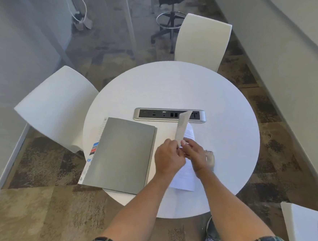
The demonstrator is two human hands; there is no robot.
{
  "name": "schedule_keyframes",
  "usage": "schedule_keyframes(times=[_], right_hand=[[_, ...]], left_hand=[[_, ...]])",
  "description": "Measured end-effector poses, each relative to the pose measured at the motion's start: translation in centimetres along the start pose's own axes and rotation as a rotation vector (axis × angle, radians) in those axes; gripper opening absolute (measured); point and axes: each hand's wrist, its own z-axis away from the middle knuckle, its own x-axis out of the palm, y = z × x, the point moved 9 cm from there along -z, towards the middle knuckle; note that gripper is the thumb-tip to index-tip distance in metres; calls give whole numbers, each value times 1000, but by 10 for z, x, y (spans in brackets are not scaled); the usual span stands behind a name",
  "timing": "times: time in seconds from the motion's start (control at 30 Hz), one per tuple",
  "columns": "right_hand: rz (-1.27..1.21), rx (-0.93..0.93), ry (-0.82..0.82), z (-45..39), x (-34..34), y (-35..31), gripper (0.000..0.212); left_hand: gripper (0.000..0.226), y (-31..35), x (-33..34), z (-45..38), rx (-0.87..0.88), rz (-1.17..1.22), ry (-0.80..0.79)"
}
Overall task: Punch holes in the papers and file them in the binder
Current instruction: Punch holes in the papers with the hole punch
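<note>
A closed grey binder (122,153) lies on the left part of the round white table (228,136), with index tabs sticking out at its left edge. Both hands meet over the table's middle. My left hand (168,156) and my right hand (195,155) together pinch the lower end of a sheet of paper (181,127) that stands up on edge, seen almost side-on. Under my right hand lies a printed paper (185,176) flat on the table. A clear hole punch (210,157) sits just right of my right hand, partly hidden by it.
A silver power and data socket strip (160,114) is set into the table behind the papers. White chairs stand at the left (57,105), at the back (201,40) and at the lower right (304,230). A black stool (169,21) stands farther off on the carpet.
</note>
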Motion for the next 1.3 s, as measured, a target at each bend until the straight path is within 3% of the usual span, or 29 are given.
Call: schedule_keyframes(times=[0.13, 0.23, 0.3, 0.37, 0.43, 0.53, 0.63, 0.73, 0.83, 0.9, 1.03, 1.3], right_hand=[[-173, 30, 69, -1, -14, 8, 23], [-212, 34, 96, 2, -30, 8, 17], [-274, 45, 79, 3, -37, 7, 22], [-348, 93, 85, 5, -45, 9, 24], [-393, 122, 70, 6, -50, 12, 27], [-445, 149, 2, 8, -54, 15, 38], [-440, 178, -7, 9, -60, 20, 41], [-279, 186, 139, 13, -81, 31, 25], [41, 156, 254, 17, -99, 37, 10], [244, 113, 375, 22, -111, 35, 13], [443, 123, 685, 40, -146, 33, 25], [517, 246, 539, 31, -153, 58, 27]], left_hand=[[17, 21, 20, 9, 137, 36, -124], [24, 17, 25, 12, 103, 181, -210], [28, -7, 19, 8, -101, 336, -129], [41, -48, 25, 8, -436, 456, -102], [62, -73, 46, 18, -744, 595, -298], [50, -74, 70, 44, -987, 912, -656], [39, -83, 79, 56, -1008, 1095, -717], [29, -100, 76, 52, -992, 1147, -559], [19, -125, 65, 39, -873, 899, -414], [3, -135, 58, 32, -792, 729, -365], [13, -144, 54, 27, -754, 520, -341], [19, -151, 65, 30, -794, 479, -345]])
